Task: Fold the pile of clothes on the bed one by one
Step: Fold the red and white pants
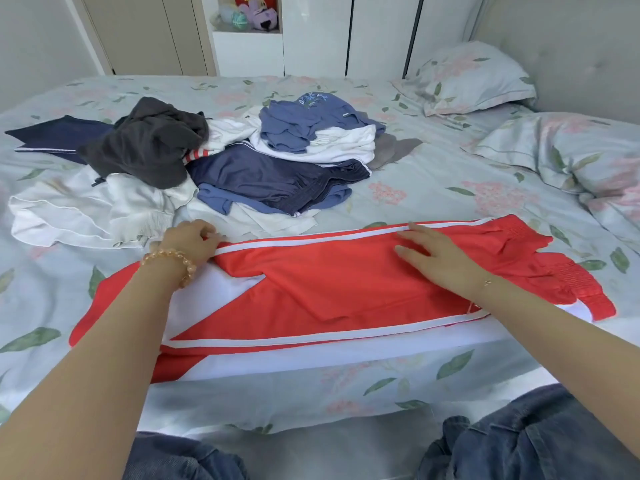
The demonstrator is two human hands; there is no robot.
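Left hand (194,242) pinches red white-striped trousers' (346,289) edge to align | right hand (440,258) flat, spread, smoothing | pile of unfolded clothes (207,161) waits

We take the trousers (339,289) as our mark, spread across the near edge of the bed (433,188). Behind them, toward the left, lies the pile (207,161) of clothes. Behind and to their right sit two pillows (474,77), one nearer than the other. Our left hand (190,242) grips their far left edge; our right hand (436,258) rests flat on them, right of middle. Beyond the bed stands a wardrobe (315,32).
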